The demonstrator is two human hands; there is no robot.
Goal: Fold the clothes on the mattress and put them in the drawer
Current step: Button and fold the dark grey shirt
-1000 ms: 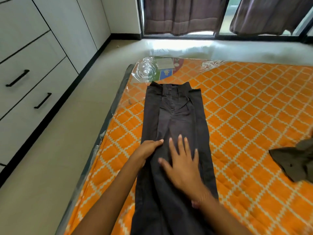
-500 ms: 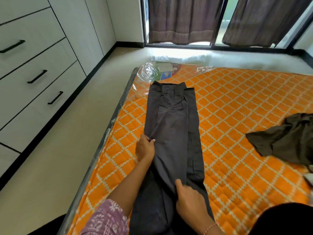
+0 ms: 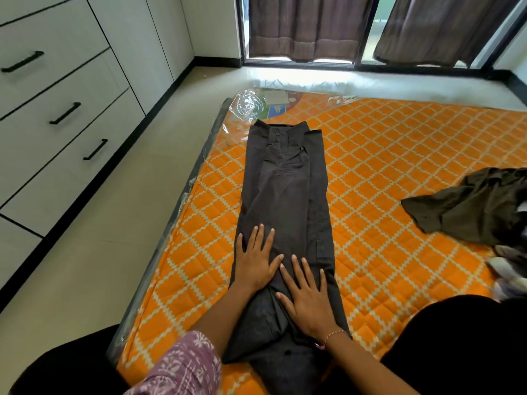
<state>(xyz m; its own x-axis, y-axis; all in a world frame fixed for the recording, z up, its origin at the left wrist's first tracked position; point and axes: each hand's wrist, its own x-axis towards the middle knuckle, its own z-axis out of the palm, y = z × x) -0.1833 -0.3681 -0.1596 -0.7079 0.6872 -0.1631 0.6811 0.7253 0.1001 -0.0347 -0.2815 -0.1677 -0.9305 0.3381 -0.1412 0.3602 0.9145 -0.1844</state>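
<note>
Left grip (image 3: 254, 260) and right grip (image 3: 306, 297) flat, fingers straight.

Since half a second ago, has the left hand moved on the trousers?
Yes. The left hand left the trousers' left edge, where it was pinching the cloth, and now lies flat further in, beside the right hand.

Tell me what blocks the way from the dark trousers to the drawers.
Nothing visible does: bare floor lies between the mattress and the shut drawers. Both hands, left hand and right hand, press flat on the trousers.
</note>
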